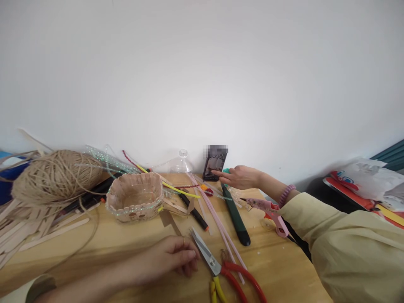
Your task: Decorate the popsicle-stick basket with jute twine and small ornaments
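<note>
Touching the phone (215, 165), propped at far centre, needs a light fingertip lest it tip; right hand (242, 176) points, left hand (180, 255) curls loosely, seemingly empty, just left of the scissors (208, 255).

The scissors (212, 261) are showing smooth grey metal blades and glossy red plastic handles. The smartphone (216, 162) is presenting a dark, glossy screen. The twine ball (59, 174) is looking rough and fibrous, while the craft sticks (55, 234) are showing pale, matt wood. The bottle top (182, 163) is looking like clear, smooth plastic, and the tabletop (280, 269) is displaying smooth, grained wood.
</note>
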